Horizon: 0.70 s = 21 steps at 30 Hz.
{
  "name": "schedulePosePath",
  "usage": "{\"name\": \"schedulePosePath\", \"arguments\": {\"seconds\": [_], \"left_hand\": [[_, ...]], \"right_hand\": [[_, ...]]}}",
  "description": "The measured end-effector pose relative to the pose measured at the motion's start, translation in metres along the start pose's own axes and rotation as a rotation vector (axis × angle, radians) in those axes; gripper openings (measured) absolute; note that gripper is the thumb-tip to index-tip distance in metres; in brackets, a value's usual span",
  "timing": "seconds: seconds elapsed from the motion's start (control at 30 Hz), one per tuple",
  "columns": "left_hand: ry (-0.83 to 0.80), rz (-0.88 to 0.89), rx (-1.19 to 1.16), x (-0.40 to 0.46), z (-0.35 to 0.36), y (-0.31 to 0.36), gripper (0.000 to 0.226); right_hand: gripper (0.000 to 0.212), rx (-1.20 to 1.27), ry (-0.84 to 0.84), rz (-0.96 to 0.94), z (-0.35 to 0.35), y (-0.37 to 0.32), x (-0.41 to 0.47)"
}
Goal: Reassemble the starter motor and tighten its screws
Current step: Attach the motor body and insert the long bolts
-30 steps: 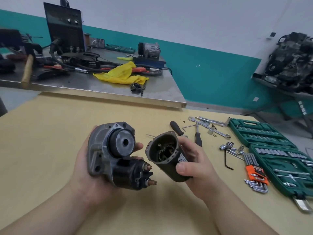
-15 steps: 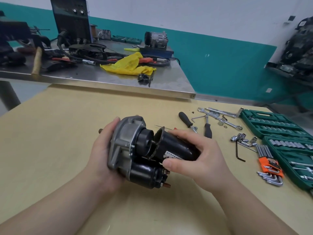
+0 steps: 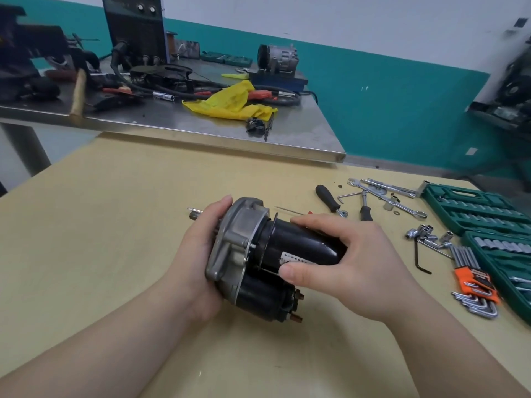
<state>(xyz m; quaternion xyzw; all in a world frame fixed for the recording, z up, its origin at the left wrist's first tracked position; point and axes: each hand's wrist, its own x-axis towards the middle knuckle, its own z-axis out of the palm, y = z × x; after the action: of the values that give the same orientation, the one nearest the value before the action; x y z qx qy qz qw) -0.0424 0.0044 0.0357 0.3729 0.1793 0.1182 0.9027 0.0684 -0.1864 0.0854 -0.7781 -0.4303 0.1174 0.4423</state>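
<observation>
Left hand fingers wrap grey housing; right hand fingers clasp black motor body, seated against housing.

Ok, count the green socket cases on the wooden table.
2. The far green case lies open at the table's right edge, behind the loose sockets. The near green case sits in front of it, beside the orange hex key holder. Both run out of frame; more may be hidden.

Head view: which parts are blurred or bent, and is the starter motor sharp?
Head view: the starter motor between left hand and right hand is sharp; the far right edge is smeared by motion blur; the steel bench edge bows from wide-angle distortion; lighting is soft, shadows faint.
</observation>
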Motion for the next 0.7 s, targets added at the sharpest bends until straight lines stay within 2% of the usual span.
{"name": "schedulePosePath", "arguments": {"seconds": [0.1, 0.27, 0.4, 0.5, 0.6, 0.7], "left_hand": [[0.007, -0.036, 0.004, 0.001, -0.001, 0.0, 0.053], [0.021, -0.04, -0.021, 0.005, -0.005, -0.003, 0.053], [0.048, -0.059, -0.061, 0.009, -0.009, -0.003, 0.054], [0.032, -0.094, -0.108, 0.011, -0.01, -0.003, 0.047], [0.014, -0.12, -0.158, 0.012, -0.011, -0.002, 0.038], [0.008, -0.128, -0.196, 0.013, -0.013, 0.001, 0.037]], "right_hand": [[0.064, -0.068, -0.015, 0.01, -0.001, -0.005, 0.002], [0.044, -0.194, -0.029, -0.002, 0.0, -0.018, 0.005], [0.057, -0.311, -0.029, 0.017, -0.001, -0.033, 0.011], [0.052, -0.408, -0.041, 0.003, -0.003, -0.047, 0.019], [0.047, -0.47, -0.142, -0.004, -0.011, -0.061, 0.03], [0.062, -0.498, -0.291, -0.037, -0.022, -0.073, 0.04]]}}
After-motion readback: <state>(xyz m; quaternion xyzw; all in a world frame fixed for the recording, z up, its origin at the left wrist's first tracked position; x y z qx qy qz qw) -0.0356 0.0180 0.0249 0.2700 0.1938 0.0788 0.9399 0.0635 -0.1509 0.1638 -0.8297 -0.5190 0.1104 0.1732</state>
